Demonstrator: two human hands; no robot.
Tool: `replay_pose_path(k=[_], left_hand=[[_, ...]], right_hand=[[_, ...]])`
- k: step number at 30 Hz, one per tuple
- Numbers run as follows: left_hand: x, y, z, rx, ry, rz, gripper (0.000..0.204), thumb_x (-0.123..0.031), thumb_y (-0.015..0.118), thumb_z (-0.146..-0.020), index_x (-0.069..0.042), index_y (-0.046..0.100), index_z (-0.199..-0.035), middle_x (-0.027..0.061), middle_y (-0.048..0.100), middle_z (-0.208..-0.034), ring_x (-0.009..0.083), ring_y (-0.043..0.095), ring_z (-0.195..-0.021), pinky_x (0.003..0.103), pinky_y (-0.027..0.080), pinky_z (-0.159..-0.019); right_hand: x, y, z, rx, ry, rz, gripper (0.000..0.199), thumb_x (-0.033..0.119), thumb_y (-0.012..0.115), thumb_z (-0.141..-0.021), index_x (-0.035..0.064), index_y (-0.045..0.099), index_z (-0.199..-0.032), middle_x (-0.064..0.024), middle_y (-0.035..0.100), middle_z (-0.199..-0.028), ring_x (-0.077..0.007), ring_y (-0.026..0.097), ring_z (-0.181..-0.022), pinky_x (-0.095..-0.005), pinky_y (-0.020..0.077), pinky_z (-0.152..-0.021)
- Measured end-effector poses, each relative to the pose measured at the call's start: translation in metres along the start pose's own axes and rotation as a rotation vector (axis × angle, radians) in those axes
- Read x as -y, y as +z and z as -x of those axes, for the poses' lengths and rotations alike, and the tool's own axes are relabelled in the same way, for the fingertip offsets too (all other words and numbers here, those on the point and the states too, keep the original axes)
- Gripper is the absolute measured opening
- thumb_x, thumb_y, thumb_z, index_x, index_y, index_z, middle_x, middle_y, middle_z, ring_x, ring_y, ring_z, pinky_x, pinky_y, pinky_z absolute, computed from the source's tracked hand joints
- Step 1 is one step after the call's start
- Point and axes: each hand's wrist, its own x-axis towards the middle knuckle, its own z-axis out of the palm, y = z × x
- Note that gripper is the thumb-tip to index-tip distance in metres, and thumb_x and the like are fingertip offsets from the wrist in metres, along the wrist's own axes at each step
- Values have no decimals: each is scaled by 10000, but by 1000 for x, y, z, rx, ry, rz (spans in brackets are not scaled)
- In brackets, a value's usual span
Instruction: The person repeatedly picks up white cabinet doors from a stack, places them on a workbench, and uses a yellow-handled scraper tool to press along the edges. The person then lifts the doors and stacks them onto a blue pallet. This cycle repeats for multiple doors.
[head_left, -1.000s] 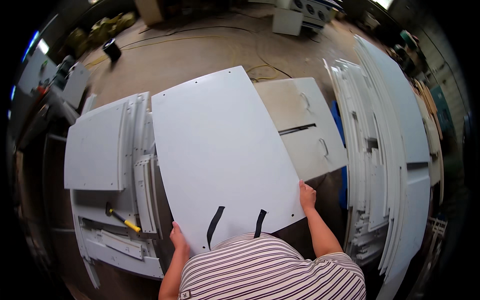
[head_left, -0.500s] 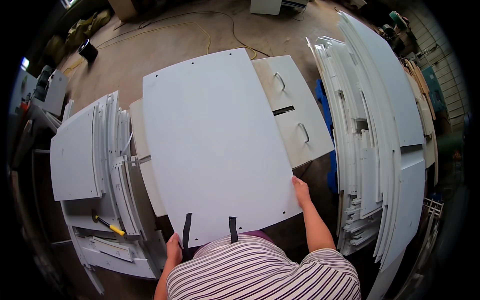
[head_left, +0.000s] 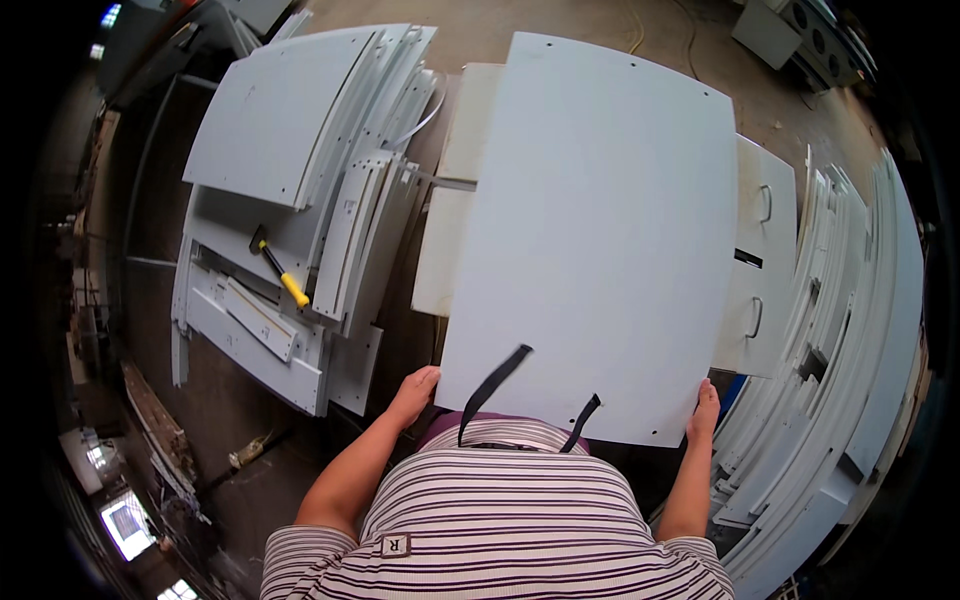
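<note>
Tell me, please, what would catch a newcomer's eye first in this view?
The large white panel fills the centre, held at its near corners by the left hand and right hand, with two dark straps lying over its near edge. To the left, a yellow-handled mallet rests on a pile of white panels; more white panels are stacked along the right.

We see a concrete floor (head_left: pixel 250 470) — stacked white panels (head_left: pixel 270 130) left, more white panels (head_left: pixel 850 330) right, hammer (head_left: pixel 280 275) on left stack.
</note>
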Motion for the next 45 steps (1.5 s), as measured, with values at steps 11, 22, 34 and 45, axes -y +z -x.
replay_pose_path(k=[11, 22, 34, 45], left_hand=[[-119, -186, -110, -425, 594, 707, 287, -263, 548, -949, -33, 517, -1118, 69, 616, -937, 152, 591, -871, 312, 502, -807], [-259, -270, -247, -468, 463, 1229, 404, -212, 585, -926, -14, 420, -1237, 122, 512, -1197, 362, 546, -1111, 486, 433, -964], [-149, -243, -165, -377, 478, 1064, 177, -160, 538, -948, -75, 457, -1080, 59, 547, -1016, 239, 617, -824, 407, 515, -799], [29, -145, 64, -234, 274, 901, 148, -147, 494, -970, -6, 493, -927, 59, 514, -820, 137, 510, -693, 446, 508, -912]], right_hand=[[4, 14, 11, -429, -218, 958, 246, 236, 571, -877, -1, 565, -942, -130, 538, -954, -248, 516, -882, -369, 427, -809], [23, 101, 85, -102, -86, 796, 159, 176, 590, -845, 24, 563, -884, -58, 572, -832, -152, 533, -739, -297, 451, -666], [77, 233, 88, 38, -126, 573, 154, 183, 572, -842, 29, 569, -835, -25, 562, -735, -122, 557, -691, -262, 452, -594], [192, 524, 56, 530, -1079, 814, 185, 163, 552, -906, -6, 603, -962, -169, 610, -945, -330, 575, -890, -382, 457, -793]])
